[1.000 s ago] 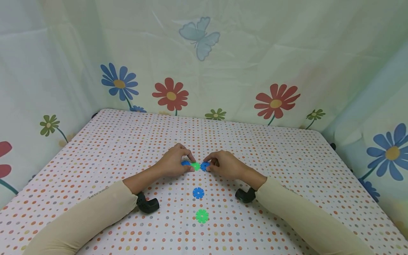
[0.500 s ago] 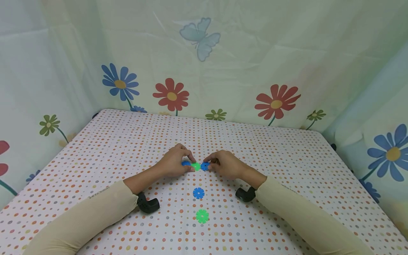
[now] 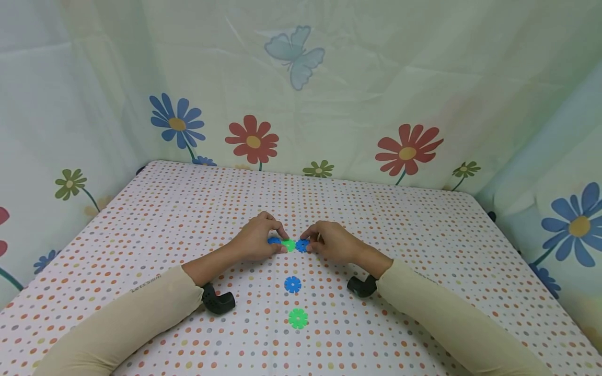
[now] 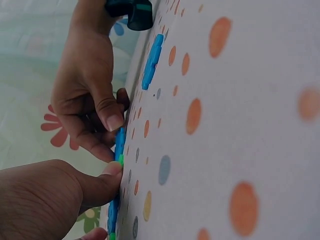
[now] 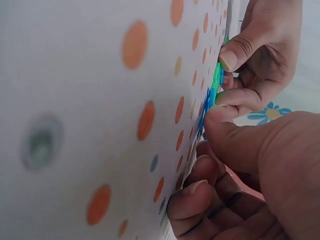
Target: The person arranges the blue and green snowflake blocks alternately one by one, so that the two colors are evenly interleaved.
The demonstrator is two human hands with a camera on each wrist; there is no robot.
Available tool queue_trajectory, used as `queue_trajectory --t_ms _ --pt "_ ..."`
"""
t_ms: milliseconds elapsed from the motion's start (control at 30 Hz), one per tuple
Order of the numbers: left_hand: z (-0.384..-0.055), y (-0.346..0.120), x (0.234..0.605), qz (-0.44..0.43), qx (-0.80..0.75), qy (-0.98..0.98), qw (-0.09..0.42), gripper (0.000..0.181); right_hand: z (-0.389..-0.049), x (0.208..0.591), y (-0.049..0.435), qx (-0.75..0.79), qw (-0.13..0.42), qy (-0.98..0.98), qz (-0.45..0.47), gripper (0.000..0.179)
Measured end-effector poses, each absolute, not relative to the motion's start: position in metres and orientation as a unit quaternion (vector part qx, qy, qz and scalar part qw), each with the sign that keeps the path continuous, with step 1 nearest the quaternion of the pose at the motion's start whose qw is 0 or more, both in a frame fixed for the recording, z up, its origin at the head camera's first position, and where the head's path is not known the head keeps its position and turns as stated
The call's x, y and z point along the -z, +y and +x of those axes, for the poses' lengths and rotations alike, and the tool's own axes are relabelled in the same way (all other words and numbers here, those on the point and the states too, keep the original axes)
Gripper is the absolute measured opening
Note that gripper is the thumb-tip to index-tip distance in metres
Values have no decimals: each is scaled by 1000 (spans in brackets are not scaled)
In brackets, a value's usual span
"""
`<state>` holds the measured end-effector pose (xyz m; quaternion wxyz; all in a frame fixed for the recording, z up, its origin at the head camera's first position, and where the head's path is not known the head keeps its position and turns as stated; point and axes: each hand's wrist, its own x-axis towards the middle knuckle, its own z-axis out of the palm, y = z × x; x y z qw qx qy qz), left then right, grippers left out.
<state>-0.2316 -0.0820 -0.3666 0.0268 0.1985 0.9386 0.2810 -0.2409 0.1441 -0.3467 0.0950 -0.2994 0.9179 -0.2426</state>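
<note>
My left hand (image 3: 257,237) pinches a green notched plastic disc (image 3: 289,245) between thumb and forefinger. A blue notched disc (image 3: 274,241) adjoins it on the left, partly hidden by that hand, and a bit of green (image 4: 111,236) shows further along in the left wrist view. From the other side my right hand (image 3: 335,243) pinches another blue disc (image 3: 302,245) by its edge. Seen from the right wrist, this blue disc (image 5: 206,112) lines up edge to edge with the green one (image 5: 216,77), low over the tabletop.
A loose blue disc (image 3: 288,284) lies flat nearer the front, with a loose green disc (image 3: 293,319) in front of it. The table wears a dotted cloth (image 3: 400,224). A flowered curtain (image 3: 329,120) hangs behind and at both sides. Black wrist mounts (image 3: 218,302) sit under the forearms.
Hardly anything differs: both hands stay at the same spot on the discs, and the loose discs have not moved.
</note>
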Motion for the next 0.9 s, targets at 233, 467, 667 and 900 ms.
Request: queue_trajectory --t_ms 233,467,667,900 --pt "-231 -82 366 196 -280 939 28 15 -242 348 144 245 94 918 -297 24" --pt "-231 -82 366 198 -281 939 26 15 -245 351 145 241 93 921 -292 24" --pt "-231 -81 365 195 -281 939 29 15 -244 352 147 241 86 921 -295 25" --pt "-232 -81 365 194 -275 941 29 15 -244 351 147 241 87 918 -304 25"
